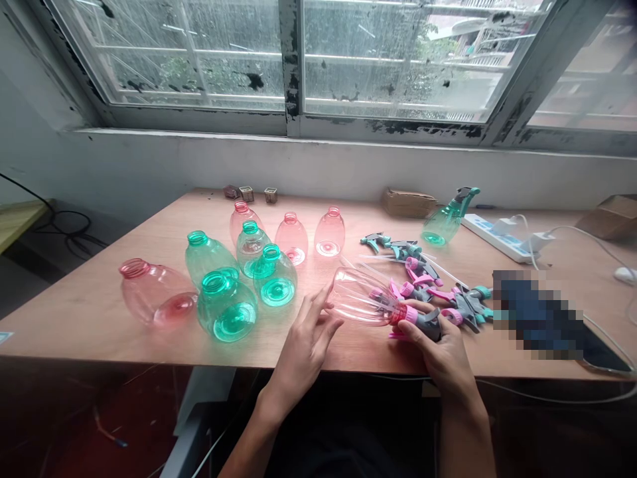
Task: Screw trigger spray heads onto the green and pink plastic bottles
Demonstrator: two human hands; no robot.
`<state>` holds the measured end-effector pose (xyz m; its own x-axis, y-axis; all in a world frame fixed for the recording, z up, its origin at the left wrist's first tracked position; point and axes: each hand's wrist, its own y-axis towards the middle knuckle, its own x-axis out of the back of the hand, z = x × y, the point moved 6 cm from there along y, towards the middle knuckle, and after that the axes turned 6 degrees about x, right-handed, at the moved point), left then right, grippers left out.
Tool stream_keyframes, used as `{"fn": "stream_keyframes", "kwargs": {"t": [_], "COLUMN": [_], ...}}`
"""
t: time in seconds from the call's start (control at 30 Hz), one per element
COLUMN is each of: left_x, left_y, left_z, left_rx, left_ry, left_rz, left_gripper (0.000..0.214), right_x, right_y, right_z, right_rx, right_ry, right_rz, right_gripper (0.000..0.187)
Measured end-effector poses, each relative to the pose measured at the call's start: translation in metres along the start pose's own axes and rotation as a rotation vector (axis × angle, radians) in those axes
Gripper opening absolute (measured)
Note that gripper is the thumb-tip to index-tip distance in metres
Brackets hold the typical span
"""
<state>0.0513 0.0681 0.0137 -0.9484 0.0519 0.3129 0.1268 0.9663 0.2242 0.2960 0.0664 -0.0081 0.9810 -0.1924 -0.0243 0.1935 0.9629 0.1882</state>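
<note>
A clear pink spray bottle (361, 299) lies tilted on its side above the table's front edge, base to the left and neck to the right. My right hand (442, 352) is closed around the pink and grey trigger spray head (423, 321) at the bottle's neck. At the base end, my left hand (311, 335) holds the bottle loosely with its fingers and thumb. Behind the bottle lies a pile of loose spray heads (423, 289), some pink and grey, others teal and grey, with thin tubes. Part of the pile is hidden by the bottle.
Several open pink bottles (330, 232) and green bottles (229, 312) stand left on the table. A green bottle with its spray head (442, 222) stands at the back right. Nearby are a power strip (500, 239), a cardboard box (408, 202) and a phone (604, 348), partly blurred out.
</note>
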Motion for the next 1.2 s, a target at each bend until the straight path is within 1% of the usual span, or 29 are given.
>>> {"fn": "stream_keyframes", "kwargs": {"t": [0.1,0.2,0.27,0.3,0.4,0.53,0.63,0.7,0.77,0.9,1.07,1.2], "left_x": [0.0,0.003,0.006,0.007,0.007,0.003,0.0,-0.001,-0.001,-0.001,0.003,0.003], "left_y": [-0.001,-0.001,-0.001,-0.001,0.0,0.001,0.001,0.0,-0.001,-0.001,-0.003,-0.002], "left_z": [0.001,0.002,0.001,0.0,-0.001,0.002,0.001,-0.002,-0.004,-0.003,-0.002,0.0], "left_rx": [0.052,0.121,0.126,0.116,0.089,0.076,-0.004,-0.079,-0.119,-0.07,0.007,0.014], "left_ry": [-0.042,-0.112,-0.146,-0.152,-0.119,-0.009,0.061,0.104,0.146,0.173,0.092,0.068], "left_rz": [0.015,0.008,0.004,0.007,0.018,0.039,0.035,0.002,-0.019,-0.012,-0.022,-0.037], "left_gripper": [0.06,0.064,0.066,0.067,0.067,0.068,0.068,0.063,0.064,0.077,0.07,0.069], "right_x": [-0.001,-0.004,-0.005,-0.005,-0.005,-0.005,0.001,0.004,0.005,0.002,-0.006,-0.007], "right_y": [0.0,0.0,0.001,0.001,-0.001,-0.003,0.0,0.002,0.003,0.0,-0.005,-0.005], "right_z": [-0.001,-0.002,-0.002,-0.002,0.0,-0.001,-0.002,-0.003,-0.005,-0.005,0.0,0.0], "right_rx": [-0.007,0.023,0.057,0.07,0.075,0.003,0.025,0.053,0.062,0.057,0.062,0.022], "right_ry": [0.021,-0.009,-0.059,-0.078,-0.073,-0.003,-0.004,-0.012,-0.004,0.002,0.011,0.028], "right_rz": [0.032,0.139,0.201,0.21,0.174,0.082,0.012,-0.002,0.007,0.045,0.125,0.11], "right_gripper": [0.047,0.044,0.043,0.042,0.042,0.046,0.051,0.053,0.051,0.044,0.041,0.042]}}
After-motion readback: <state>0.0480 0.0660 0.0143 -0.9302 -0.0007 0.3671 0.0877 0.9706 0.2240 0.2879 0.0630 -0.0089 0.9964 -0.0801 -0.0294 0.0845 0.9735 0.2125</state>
